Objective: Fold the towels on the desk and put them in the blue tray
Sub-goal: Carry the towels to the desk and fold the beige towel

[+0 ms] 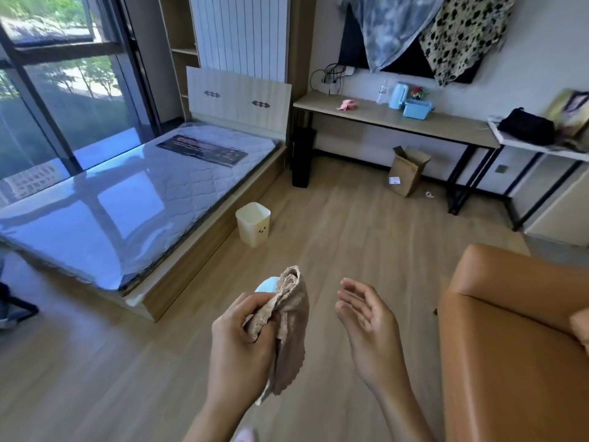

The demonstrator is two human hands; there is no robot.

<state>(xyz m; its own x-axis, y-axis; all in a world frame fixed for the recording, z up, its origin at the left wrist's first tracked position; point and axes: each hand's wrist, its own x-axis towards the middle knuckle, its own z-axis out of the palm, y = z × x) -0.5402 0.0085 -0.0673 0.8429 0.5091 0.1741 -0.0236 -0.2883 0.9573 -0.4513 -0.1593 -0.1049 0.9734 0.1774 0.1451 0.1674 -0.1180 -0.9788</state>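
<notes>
Left grip point(245, 333) clutches 1 bunched beige towel point(287, 330); right grip point(366, 317) hangs wide, empty. Far beyond both, a pink towel point(348, 104) waits unfolded on the worktop point(414, 121) near the blue tray point(417, 109).

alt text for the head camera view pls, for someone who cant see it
A person's left hand grips a crumpled beige towel above a wooden floor, while the open, empty right hand hovers beside it. Across the room, a long wooden desk holds a small pink cloth and a light blue tray; a plastic-wrapped mattress lies left.
</notes>
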